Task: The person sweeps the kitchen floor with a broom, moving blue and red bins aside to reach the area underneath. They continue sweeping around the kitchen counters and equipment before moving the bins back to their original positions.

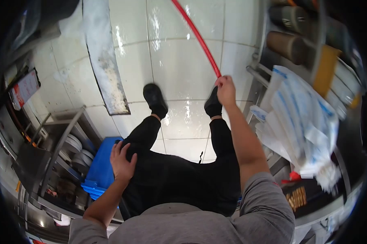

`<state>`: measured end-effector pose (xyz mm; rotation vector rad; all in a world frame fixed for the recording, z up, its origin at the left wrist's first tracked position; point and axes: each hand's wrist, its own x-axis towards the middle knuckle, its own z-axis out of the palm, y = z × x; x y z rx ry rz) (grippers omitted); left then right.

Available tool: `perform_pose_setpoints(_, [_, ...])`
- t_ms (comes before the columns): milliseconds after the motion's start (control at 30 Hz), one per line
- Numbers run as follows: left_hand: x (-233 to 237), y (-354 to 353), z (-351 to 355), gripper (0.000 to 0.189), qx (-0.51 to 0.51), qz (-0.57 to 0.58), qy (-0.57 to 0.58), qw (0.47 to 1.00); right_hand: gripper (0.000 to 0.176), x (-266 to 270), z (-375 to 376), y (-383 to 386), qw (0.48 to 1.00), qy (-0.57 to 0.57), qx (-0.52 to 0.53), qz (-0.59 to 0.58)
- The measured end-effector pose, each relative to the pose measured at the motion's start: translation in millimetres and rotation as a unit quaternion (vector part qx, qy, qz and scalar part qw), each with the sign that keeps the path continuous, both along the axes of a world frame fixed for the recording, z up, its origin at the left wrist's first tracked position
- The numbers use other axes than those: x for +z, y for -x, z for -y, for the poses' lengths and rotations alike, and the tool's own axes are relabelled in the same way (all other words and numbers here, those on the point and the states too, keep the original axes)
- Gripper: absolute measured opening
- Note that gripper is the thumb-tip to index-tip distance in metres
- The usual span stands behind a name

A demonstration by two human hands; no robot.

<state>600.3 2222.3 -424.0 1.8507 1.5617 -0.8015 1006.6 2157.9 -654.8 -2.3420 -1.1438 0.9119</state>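
I look straight down at my own legs in black trousers and black shoes on a wet white tiled floor (179, 61). My right hand (225, 90) is stretched forward and closed around the near end of a thin red hose (197, 38) that runs away across the floor to the top of the view. My left hand (121, 161) rests flat on my left thigh, fingers spread, holding nothing.
A blue crate (99, 168) sits beside my left leg, next to a metal shelf (57, 138) with stacked plates (76, 148). On the right, a steel rack (260, 77) carries white and blue plastic bags (305, 122) and dark bottles (287, 44). A dirty white strip (104, 61) lies on the floor.
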Motion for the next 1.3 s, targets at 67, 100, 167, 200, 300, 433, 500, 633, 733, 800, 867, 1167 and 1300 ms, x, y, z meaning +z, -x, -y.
perform_pose_setpoints(67, [3.6, -7.7, -8.1, 0.047, -0.024, 0.004, 0.02, 1.0, 0.014, 80.8, -12.1, 16.2, 0.999, -0.03, -0.043, 0.0])
perform_pose_setpoints(100, [4.8, -11.2, -13.9, 0.047, -0.026, 0.005, 0.027, 0.999, 0.015, 128.5, -15.7, 24.5, 0.997, -0.036, -0.07, 0.01])
perform_pose_setpoints(167, [4.1, -10.2, -28.0, 0.047, -0.03, 0.036, 0.029, 0.998, 0.014, 227.2, -1.5, 47.7, 0.987, 0.025, -0.155, -0.017])
perform_pose_setpoints(200, [5.8, -7.5, -36.3, 0.048, -0.05, 0.052, 0.032, 0.997, 0.014, 272.9, 24.7, 65.0, 0.985, 0.017, -0.167, -0.026])
perform_pose_setpoints(300, [2.2, 29.1, -56.1, 0.053, -0.042, 0.131, 0.055, 0.989, 0.025, 416.2, 153.4, 147.5, 0.971, 0.079, -0.221, -0.049])
perform_pose_setpoints(433, [60.5, 58.5, -114.6, 0.05, -0.113, 0.097, 0.133, 0.98, 0.043, 533.7, 253.7, 230.7, 0.914, 0.357, -0.153, -0.117])
perform_pose_setpoints(500, [58.6, 88.2, -145.7, 0.045, -0.163, 0.129, 0.146, 0.967, 0.042, 506.9, 263.2, 257.4, 0.882, 0.374, -0.209, -0.198])
perform_pose_setpoints(633, [82.6, 133.3, -190.5, 0.034, -0.21, 0.095, 0.078, 0.97, 0.044, 459.8, 206.2, 271.9, 0.862, 0.338, -0.325, -0.194])
perform_pose_setpoints(733, [59.6, 172.2, -214.1, 0.034, -0.437, 0.066, 0.079, 0.894, 0.04, 478.4, 189.4, 298.5, 0.918, 0.26, -0.288, -0.081])
perform_pose_setpoints(800, [53.8, 179.4, -215.9, 0.034, -0.384, 0.049, 0.069, 0.92, 0.039, 477.4, 215.1, 346.5, 0.913, 0.257, -0.309, -0.075])
perform_pose_setpoints(867, [65.4, 165.4, -208.6, 0.034, -0.415, 0.042, 0.067, 0.907, 0.039, 449.0, 295.0, 434.7, 0.914, 0.243, -0.314, -0.082])
perform_pose_setpoints(1167, [39.2, 83.1, -104.7, 0.036, -0.584, 0.205, 0.085, 0.781, 0.041, 507.5, 379.1, 808.3, 0.709, 0.216, -0.629, -0.233])
perform_pose_setpoints(1300, [131.1, -15.4, 37.8, 0.038, -0.519, 0.254, 0.115, 0.808, 0.037, 517.9, 350.4, 835.9, 0.678, 0.125, -0.72, -0.078])
